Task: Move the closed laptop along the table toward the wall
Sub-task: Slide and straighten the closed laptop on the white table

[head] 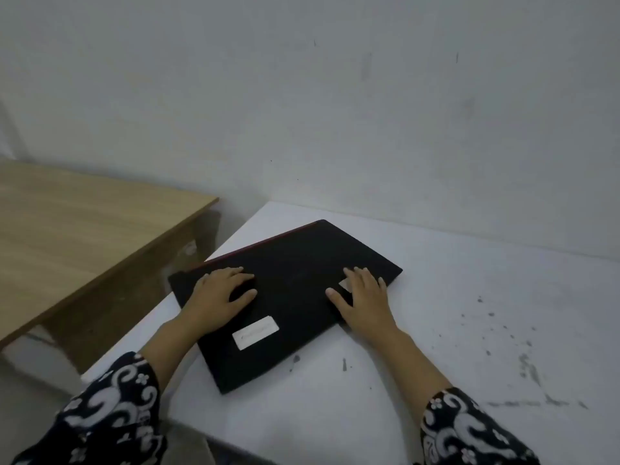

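Diagonally, closed laptop [288,297], far corner wallward

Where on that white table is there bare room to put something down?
The white table is bare to the right of the closed laptop, though speckled with dark marks, and in the strip between the laptop and the wall. The left edge is crowded: the laptop overhangs it, with the left hand and right hand flat on top.
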